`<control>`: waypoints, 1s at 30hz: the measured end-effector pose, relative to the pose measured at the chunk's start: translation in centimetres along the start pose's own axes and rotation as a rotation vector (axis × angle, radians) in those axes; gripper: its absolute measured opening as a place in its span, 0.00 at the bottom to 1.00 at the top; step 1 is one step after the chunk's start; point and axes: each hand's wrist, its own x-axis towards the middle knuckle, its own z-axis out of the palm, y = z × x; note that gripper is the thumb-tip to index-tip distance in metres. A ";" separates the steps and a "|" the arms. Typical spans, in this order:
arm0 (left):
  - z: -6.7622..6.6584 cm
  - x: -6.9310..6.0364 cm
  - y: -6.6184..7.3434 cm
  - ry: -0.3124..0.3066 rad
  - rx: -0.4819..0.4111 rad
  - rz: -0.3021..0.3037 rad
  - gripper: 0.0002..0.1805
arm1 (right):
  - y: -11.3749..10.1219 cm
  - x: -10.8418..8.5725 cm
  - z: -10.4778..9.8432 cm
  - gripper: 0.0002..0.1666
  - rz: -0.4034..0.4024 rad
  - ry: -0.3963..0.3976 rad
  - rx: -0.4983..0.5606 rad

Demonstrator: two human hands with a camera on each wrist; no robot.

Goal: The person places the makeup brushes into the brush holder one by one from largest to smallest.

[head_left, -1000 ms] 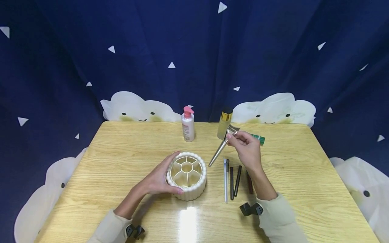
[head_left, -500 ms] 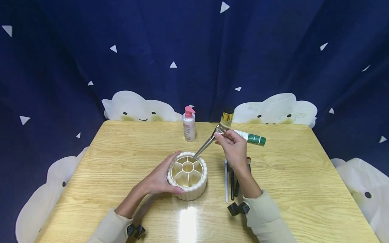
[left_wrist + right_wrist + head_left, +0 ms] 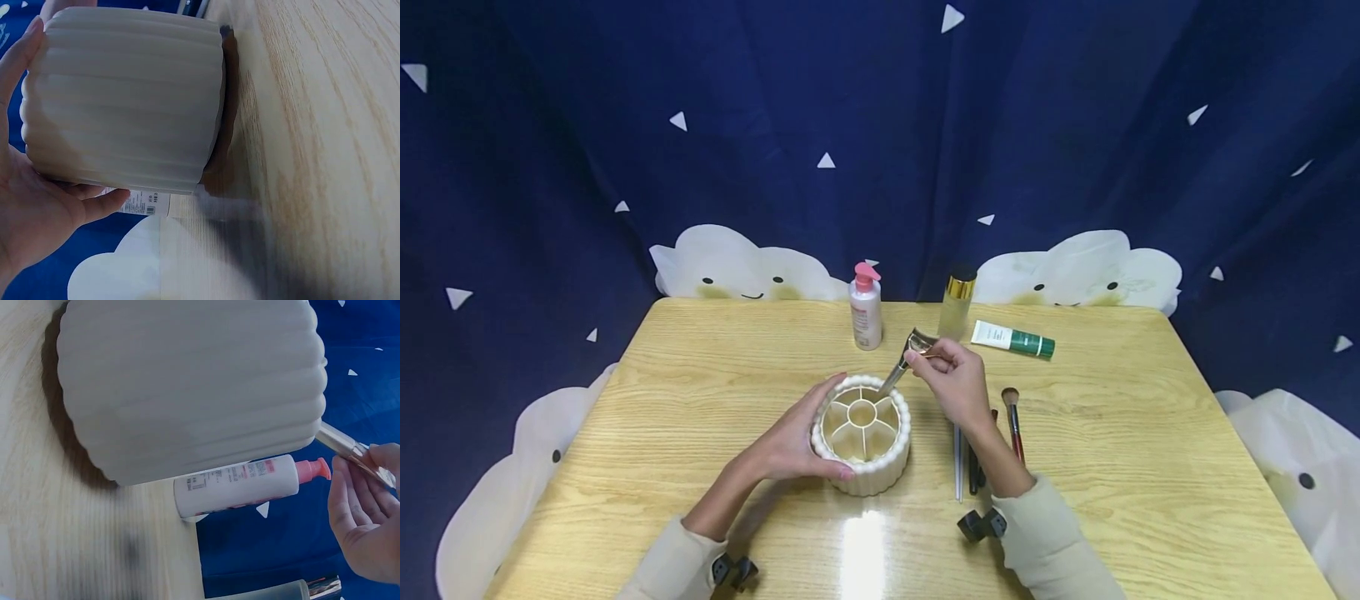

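Note:
A round cream makeup brush holder [image 3: 872, 481] with ribbed walls stands on the table, its inside split into several compartments around a central ring. My left hand [image 3: 793, 437] grips its left side, thumb in front and fingers behind; the left wrist view shows the ribbed wall [image 3: 125, 100] up close. Above the far right rim, my right hand [image 3: 958, 385] pinches a silver makeup brush [image 3: 895, 372] near its wide, dark head. The brush tilts, handle end down, with its tip inside a rear right compartment. In the right wrist view the silver handle [image 3: 337, 439] passes behind the rim.
Behind the holder stand a pink-topped pump bottle [image 3: 866, 317] and a gold-capped bottle [image 3: 956, 310]. A green and white tube [image 3: 1013, 340] lies to their right. Several slim brushes, including a pale one [image 3: 958, 467] and a reddish-handled one [image 3: 1014, 425], lie near my right forearm.
My right hand has carried the silver brush left to the holder, and its handle tip has gone down into a rear compartment. The left hand and holder have stayed put.

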 end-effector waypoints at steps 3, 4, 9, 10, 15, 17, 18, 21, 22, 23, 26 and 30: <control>0.0 0.0 -0.1 -0.001 -0.003 0.005 0.67 | 0.4 0.1 0.2 0.11 0.016 -0.036 -0.011; 0.0 0.0 -0.1 0.000 -0.004 0.006 0.67 | 0.7 0.1 0.3 0.12 0.015 -0.046 -0.015; 0.0 0.0 -0.1 -0.006 -0.009 0.008 0.67 | 0.5 -0.2 0.8 0.12 0.013 -0.098 -0.067; 0.0 0.0 -0.1 -0.008 -0.008 0.007 0.67 | 0.5 -0.2 0.9 0.12 0.005 -0.105 -0.083; 0.0 0.0 0.0 -0.013 -0.009 0.007 0.67 | 0.7 -0.5 1.1 0.11 -0.055 -0.152 -0.192; -0.1 0.1 0.0 -0.012 -0.012 0.008 0.67 | 0.6 -0.5 1.1 0.10 -0.079 -0.167 -0.250; -0.1 0.1 0.0 -0.010 -0.015 0.008 0.67 | 0.6 -0.5 1.1 0.10 -0.093 -0.172 -0.278; -0.1 0.1 0.0 -0.012 -0.023 0.003 0.67 | 0.6 -0.6 1.1 0.09 -0.150 -0.184 -0.378; -0.1 0.1 0.0 -0.012 -0.024 0.002 0.67 | 0.6 -0.7 1.1 0.09 -0.167 -0.187 -0.403; 0.0 0.0 0.0 -0.013 -0.025 0.001 0.67 | 0.7 -0.7 1.1 0.09 -0.181 -0.193 -0.424; 0.0 0.0 0.0 -0.016 -0.023 0.003 0.67 | 0.8 -0.8 1.2 0.10 -0.206 -0.211 -0.481; -0.1 0.0 0.1 -0.010 -0.018 0.009 0.67 | 1.2 -0.7 1.4 0.11 -0.203 -0.216 -0.507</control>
